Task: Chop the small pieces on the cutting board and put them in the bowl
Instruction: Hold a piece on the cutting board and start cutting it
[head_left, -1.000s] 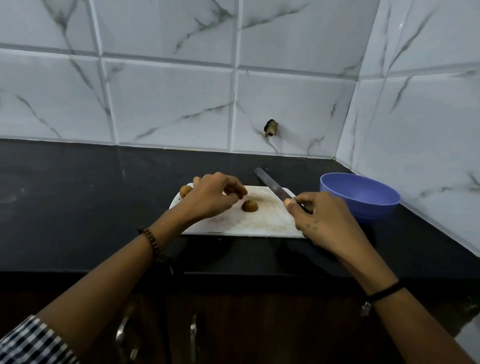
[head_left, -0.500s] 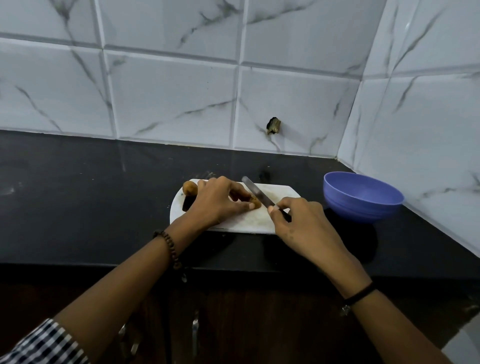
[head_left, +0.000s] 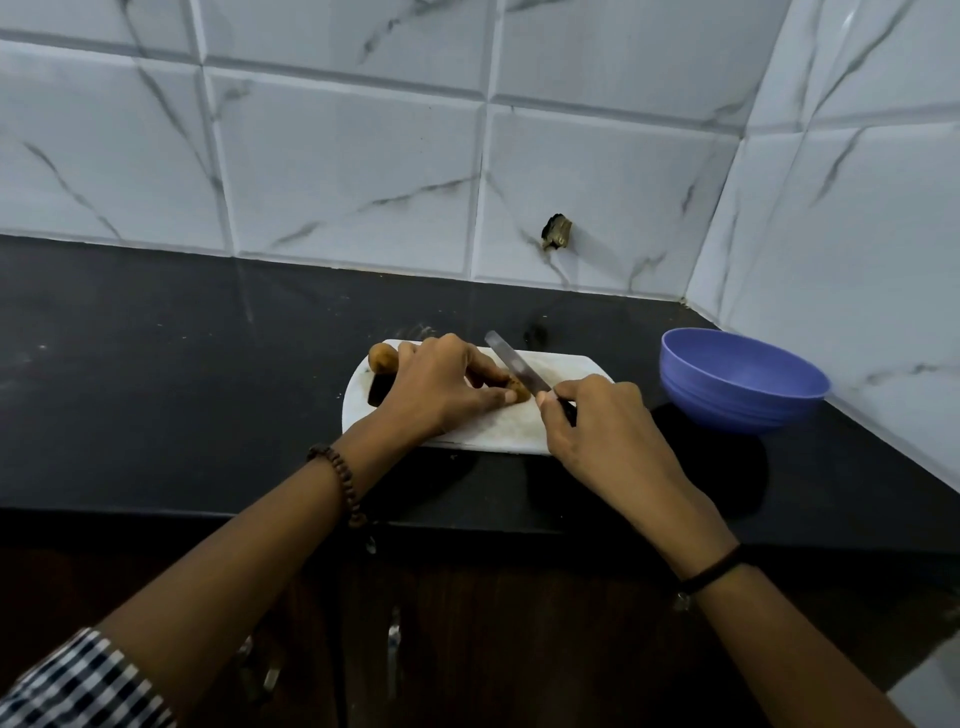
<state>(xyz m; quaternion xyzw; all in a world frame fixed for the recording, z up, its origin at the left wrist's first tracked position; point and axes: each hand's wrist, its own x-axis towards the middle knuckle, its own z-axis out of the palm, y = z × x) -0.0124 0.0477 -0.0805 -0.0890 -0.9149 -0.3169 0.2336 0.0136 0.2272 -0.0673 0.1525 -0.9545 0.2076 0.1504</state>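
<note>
A white cutting board (head_left: 488, 426) lies on the black counter. My left hand (head_left: 441, 387) pinches a small brown piece (head_left: 519, 388) against the board with thumb and fingers. My right hand (head_left: 597, 423) grips the handle of a knife (head_left: 514, 366), whose blade lies across that piece with its tip pointing to the back left. A second brown piece (head_left: 383, 357) sits at the board's back left corner, beside my left hand. A blue bowl (head_left: 743, 382) stands to the right of the board; nothing shows inside it.
The black counter (head_left: 182, 374) stretches left of the board. Tiled walls close the back and the right, meeting in a corner behind the bowl. A dark chipped hole (head_left: 557, 232) marks the back wall. Cabinet doors with metal handles (head_left: 393, 644) lie below the counter's front edge.
My left hand moved onto the brown piece and pinched it. My right hand brought the knife left, so the blade now lies over that piece.
</note>
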